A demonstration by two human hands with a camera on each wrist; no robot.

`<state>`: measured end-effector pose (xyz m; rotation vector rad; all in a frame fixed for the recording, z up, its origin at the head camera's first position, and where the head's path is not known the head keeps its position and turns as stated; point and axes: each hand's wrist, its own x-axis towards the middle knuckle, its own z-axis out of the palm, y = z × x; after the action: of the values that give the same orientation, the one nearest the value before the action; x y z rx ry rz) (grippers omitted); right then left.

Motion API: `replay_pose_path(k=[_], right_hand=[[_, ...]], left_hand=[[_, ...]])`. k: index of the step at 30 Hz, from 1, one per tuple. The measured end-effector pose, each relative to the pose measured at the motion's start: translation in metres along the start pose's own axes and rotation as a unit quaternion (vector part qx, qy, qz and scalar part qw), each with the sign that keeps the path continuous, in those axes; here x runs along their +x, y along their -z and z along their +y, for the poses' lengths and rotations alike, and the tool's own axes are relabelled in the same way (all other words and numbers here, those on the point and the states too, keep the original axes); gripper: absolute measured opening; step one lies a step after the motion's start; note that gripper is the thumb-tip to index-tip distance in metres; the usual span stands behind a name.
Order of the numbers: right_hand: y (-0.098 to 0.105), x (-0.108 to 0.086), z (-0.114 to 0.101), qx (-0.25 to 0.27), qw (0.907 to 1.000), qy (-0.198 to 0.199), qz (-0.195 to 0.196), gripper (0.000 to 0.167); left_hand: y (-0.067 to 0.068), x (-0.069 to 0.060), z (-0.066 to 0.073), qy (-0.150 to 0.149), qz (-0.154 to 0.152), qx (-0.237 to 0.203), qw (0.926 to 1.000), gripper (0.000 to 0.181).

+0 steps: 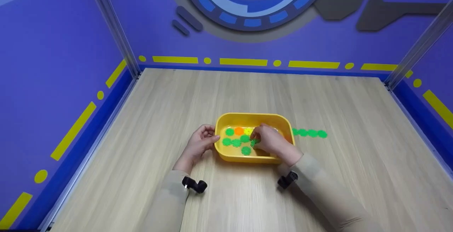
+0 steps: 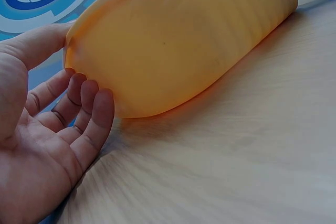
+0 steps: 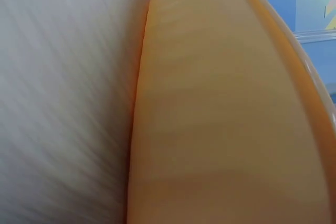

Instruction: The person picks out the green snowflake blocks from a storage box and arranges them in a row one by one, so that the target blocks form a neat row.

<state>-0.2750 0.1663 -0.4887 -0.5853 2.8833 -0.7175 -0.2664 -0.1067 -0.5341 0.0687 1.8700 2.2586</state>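
A yellow plastic bin (image 1: 253,159) sits on the table with several notched plastic discs inside: green ones (image 1: 246,150), an orange one (image 1: 239,131) and a yellow one (image 1: 247,131). At its left end my left hand (image 1: 200,143) holds the bin, thumb at the rim and fingertips on the outer wall, as the left wrist view also shows. My right hand (image 1: 270,140) reaches over the front rim into the bin. Its fingertips pinch a green disc (image 1: 253,142), partly hidden. Only the bin's outer side (image 3: 226,98) fills the right wrist view; the right fingers are out of it.
Right of the bin, a row of joined green discs (image 1: 312,133) lies on the wooden table (image 1: 170,94). Blue-purple panels (image 1: 46,65) with yellow markings stand at the back and both sides. Black cameras are worn on both wrists.
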Motion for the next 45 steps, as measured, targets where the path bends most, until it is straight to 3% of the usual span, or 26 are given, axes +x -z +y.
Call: replay_pose_path(k=[11,18,23,27,35,45], right_hand=[[0.011,-0.008,0.004,0.033,0.9994,0.006,0.000,0.016],[0.021,-0.012,0.009,0.102,0.9938,-0.043,-0.007,0.013],[0.029,-0.017,0.015,0.135,0.9903,-0.027,0.017,0.014],[0.034,-0.023,0.020,0.166,0.9857,-0.022,0.019,0.015],[0.039,-0.027,0.027,0.216,0.9731,-0.081,0.000,0.018],[0.049,-0.032,0.034,0.254,0.9613,-0.107,-0.005,0.022]], left_hand=[[0.001,0.001,-0.001,-0.001,0.000,-0.003,1.0000,0.035],[0.000,0.001,0.000,-0.001,0.002,0.005,1.0000,0.035],[0.001,0.001,0.000,0.000,0.001,0.005,1.0000,0.035],[0.001,0.001,-0.001,0.002,0.001,0.002,1.0000,0.036],[0.000,-0.002,0.000,-0.001,0.002,0.003,1.0000,0.036],[0.000,-0.001,0.001,-0.006,-0.002,0.005,1.0000,0.037]])
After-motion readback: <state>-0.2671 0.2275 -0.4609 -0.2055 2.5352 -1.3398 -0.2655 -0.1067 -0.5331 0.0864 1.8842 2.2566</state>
